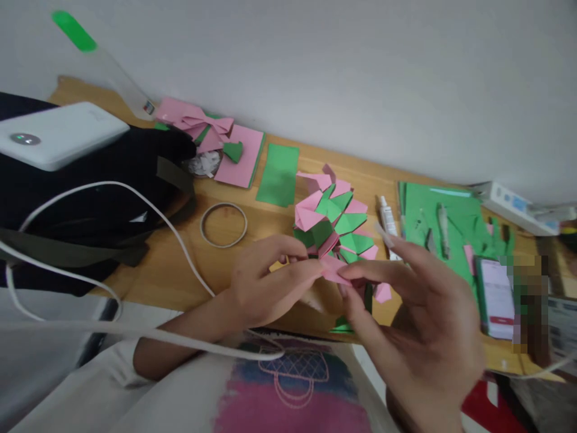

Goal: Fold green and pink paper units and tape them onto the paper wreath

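Between my two hands is a small folded piece of pink paper (335, 270). My left hand (273, 282) grips its left end with closed fingers. My right hand (419, 325) pinches its right end between thumb and a finger, the other fingers lifted. Just beyond lies a folded paper model (336, 207) of pink and green pieces on the wooden table (270, 231). My hands hide its near side, so I cannot tell whether the held piece is joined to it.
A tape ring (223, 225), green paper sheet (278, 174) and pink sheets (243, 155) lie left. A glue tube (386, 215), green sheets (415, 207) and a phone (497, 297) are right. White cable (180, 340) crosses my left arm; a power bank (67, 132) rests on a black bag (148, 153).
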A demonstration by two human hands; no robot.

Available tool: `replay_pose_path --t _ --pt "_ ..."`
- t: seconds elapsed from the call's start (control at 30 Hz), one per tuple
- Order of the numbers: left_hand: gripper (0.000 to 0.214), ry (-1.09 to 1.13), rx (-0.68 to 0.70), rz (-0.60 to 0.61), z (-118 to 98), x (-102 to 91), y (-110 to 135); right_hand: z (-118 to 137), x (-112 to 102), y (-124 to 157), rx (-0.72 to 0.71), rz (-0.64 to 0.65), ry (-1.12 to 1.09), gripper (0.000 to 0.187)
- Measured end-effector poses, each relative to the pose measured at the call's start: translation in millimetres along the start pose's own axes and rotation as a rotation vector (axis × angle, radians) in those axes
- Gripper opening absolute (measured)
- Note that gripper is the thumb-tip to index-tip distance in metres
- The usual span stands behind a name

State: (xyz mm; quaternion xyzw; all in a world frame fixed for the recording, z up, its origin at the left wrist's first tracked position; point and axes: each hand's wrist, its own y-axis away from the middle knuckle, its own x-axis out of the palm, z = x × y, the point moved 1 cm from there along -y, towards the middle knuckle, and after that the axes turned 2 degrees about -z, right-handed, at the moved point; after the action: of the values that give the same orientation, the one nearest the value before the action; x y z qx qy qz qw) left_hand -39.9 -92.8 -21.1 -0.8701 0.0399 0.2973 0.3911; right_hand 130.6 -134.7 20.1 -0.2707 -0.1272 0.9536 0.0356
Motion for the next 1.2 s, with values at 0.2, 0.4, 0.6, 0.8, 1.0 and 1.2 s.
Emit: replay_pose_path --t 0.2,0.4,0.6,0.8,1.0,1.2 --pt "0.004 0.11 0.095 -0.023 5.8 -9.7 -36.0 8.1 -23.4 -50.2 0.041 0.16 -0.134 0.057" --pt "0.008 0.165 0.093 -0.013 12.8 -6.0 -68.3 -9.7 -26.2 -100.8 0.112 0.348 -0.46 0.048" --pt "0.007 0.262 -0.044 0.002 19.1 4.4 -87.1 -28.9 -22.8 -115.6 0.094 0.267 -0.587 0.048" --pt "0.01 0.295 -0.095 0.014 13.4 14.1 -97.7 -37.0 -27.5 -112.3 0.071 0.184 -0.619 0.049" --pt "0.01 0.229 -0.007 -0.064 6.2 19.2 -99.0 -33.4 -34.1 -107.9 -0.004 0.111 -0.548 0.047" --pt "0.007 0.133 -0.021 -0.151 -1.1 16.5 -92.6 -23.1 -34.1 -100.1 -0.033 0.022 -0.479 0.045"
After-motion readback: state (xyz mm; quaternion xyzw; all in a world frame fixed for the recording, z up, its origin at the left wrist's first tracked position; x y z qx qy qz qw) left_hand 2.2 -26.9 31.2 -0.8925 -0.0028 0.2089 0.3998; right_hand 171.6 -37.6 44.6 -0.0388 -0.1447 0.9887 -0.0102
